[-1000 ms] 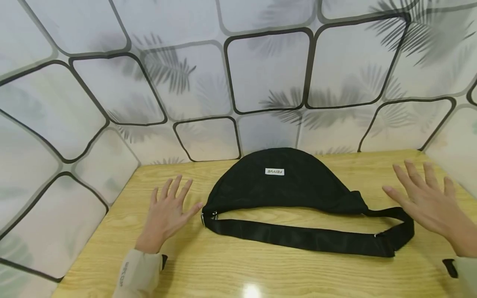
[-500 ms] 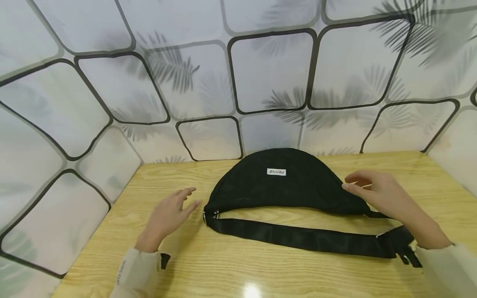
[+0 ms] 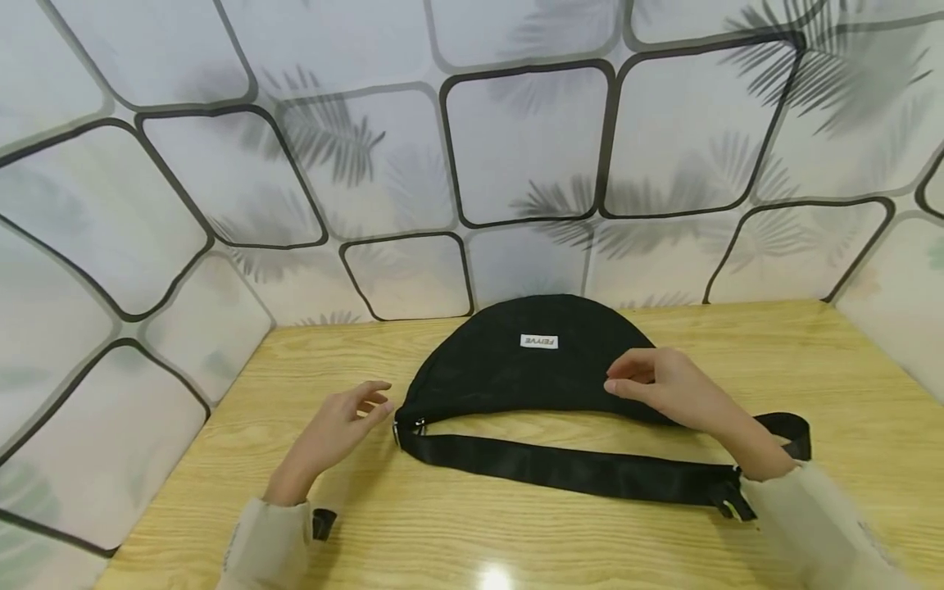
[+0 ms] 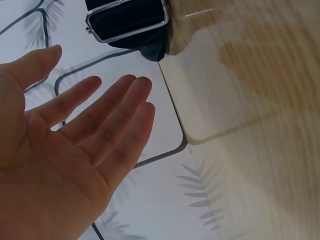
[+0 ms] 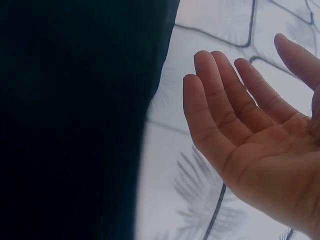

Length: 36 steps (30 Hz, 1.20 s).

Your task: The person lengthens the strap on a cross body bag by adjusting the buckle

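A black waist bag (image 3: pixel 509 373) with a small white label (image 3: pixel 539 341) lies on the wooden table, its curved side toward the wall. Its flat strap (image 3: pixel 560 471) loops along the near side. My left hand (image 3: pixel 335 426) hovers just left of the bag's left end, loosely bent and holding nothing. In the left wrist view, a metal strap buckle (image 4: pixel 127 22) sits beyond the fingertips (image 4: pixel 142 87). Over the bag's right part is my right hand (image 3: pixel 674 389), its fingers slightly bent with nothing in them; it hides that end of the bag. The right wrist view shows the dark bag beside the palm.
The wood-grain tabletop (image 3: pixel 457 549) spreads around the bag. A pale wall covering (image 3: pixel 531 147) with dark outlines and leaf prints stands behind it and on both sides. A black wrist strap (image 3: pixel 322 523) shows at my left sleeve.
My right hand has swept left, from beyond the strap's right end to above the bag. Both hands' spread fingers have relaxed into a slight bend. The bag lies in place.
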Each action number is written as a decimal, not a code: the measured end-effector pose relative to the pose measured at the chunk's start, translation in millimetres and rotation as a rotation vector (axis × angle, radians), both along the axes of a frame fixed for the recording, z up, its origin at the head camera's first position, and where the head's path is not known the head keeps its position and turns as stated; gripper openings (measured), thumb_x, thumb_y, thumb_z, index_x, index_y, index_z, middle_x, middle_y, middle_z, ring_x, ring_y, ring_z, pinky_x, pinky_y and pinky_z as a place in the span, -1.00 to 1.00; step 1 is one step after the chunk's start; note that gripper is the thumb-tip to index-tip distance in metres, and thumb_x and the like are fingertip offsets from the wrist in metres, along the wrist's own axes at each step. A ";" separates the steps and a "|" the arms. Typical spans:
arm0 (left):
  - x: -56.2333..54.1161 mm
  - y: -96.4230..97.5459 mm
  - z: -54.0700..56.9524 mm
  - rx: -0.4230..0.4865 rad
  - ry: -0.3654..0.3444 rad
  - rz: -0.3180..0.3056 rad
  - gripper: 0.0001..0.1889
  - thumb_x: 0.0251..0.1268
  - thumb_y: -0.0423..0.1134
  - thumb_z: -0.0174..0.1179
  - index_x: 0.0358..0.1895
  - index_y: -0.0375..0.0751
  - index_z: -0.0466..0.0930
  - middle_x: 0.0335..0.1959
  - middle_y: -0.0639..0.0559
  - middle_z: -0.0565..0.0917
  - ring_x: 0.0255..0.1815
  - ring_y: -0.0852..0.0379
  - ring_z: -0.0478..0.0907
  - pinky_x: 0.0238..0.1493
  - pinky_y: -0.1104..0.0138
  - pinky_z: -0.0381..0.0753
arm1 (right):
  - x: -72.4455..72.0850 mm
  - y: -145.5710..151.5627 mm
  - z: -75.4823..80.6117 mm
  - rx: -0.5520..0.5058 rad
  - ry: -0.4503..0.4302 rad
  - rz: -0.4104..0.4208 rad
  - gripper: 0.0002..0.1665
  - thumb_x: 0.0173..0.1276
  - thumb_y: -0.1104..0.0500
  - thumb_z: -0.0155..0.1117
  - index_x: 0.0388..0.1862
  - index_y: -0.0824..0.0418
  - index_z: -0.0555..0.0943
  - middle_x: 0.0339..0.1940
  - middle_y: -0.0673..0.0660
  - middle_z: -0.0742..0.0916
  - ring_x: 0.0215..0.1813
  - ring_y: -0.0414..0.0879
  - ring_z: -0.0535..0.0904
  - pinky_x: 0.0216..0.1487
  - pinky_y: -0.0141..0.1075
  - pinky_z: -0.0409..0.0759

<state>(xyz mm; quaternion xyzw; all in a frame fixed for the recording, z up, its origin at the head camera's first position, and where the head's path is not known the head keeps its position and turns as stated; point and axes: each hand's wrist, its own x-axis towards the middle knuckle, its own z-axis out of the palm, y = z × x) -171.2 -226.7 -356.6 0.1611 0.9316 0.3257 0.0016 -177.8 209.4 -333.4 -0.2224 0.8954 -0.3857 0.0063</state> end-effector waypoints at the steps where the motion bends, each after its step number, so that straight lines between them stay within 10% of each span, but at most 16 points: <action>1: 0.2 0.3 -0.2 0.007 -0.010 0.002 -0.57 0.57 -0.21 0.13 0.30 -0.48 0.49 0.03 -0.31 0.68 0.03 -0.23 0.65 0.01 -0.01 0.64 | -0.2 -3.1 -1.0 -0.013 -0.009 0.013 -0.75 0.45 0.19 0.35 -0.04 0.37 0.69 -0.15 0.10 0.76 -0.17 -0.04 0.68 -0.21 -0.21 0.64; 23: 7.0 -3.3 -4.8 0.064 -0.086 -0.014 -0.57 0.55 -0.20 0.15 0.28 -0.46 0.50 0.03 -0.30 0.69 0.00 -0.21 0.67 0.01 -0.05 0.61 | -12.0 -72.5 -13.3 -0.122 -0.128 0.191 -0.82 0.42 0.19 0.36 -0.15 0.32 0.71 -0.25 0.03 0.76 -0.23 -0.13 0.66 -0.17 -0.23 0.62; 36: -0.7 2.2 -2.3 0.221 -0.273 -0.060 -0.46 0.54 -0.22 0.17 0.37 -0.57 0.34 0.13 -0.44 0.58 -0.03 -0.17 0.68 -0.04 0.09 0.68 | -13.1 -96.0 -17.6 -0.161 -0.227 0.242 -0.75 0.44 0.20 0.35 -0.09 0.40 0.69 -0.20 0.08 0.77 -0.18 -0.11 0.67 -0.11 -0.24 0.64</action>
